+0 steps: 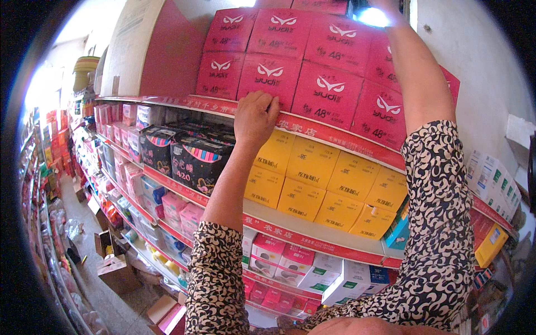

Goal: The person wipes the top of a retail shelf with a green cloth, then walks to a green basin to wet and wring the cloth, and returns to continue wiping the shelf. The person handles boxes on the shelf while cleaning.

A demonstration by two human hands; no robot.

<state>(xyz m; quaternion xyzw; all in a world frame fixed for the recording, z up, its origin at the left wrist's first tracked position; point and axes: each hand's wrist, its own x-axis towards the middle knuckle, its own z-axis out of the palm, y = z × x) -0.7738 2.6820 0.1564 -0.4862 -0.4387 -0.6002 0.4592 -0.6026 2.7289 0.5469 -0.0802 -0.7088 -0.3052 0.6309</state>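
My left hand (256, 119) rests on the red-faced edge (307, 131) of an upper shelf, its fingers curled over the lip and against a red carton (270, 77). Similar red cartons, each printed with a white owl-eye mark, stand stacked in rows on this shelf. On the right, my right arm (423, 88) is stretched up past the stack. Only the wrist and part of my right hand (384, 5) show at the top rim, beside a bright glare (374, 16); its fingers are hidden, so any hold cannot be made out.
Yellow cartons (307, 161) fill the shelf below, beside black sanitary-pad packs (197, 161). A large cardboard box (130, 50) stands left of the red stack. White boxes (347, 280) sit lower down. Opened cardboard boxes (112, 268) lie on the aisle floor (96, 293). A wall (473, 54) bounds the right.
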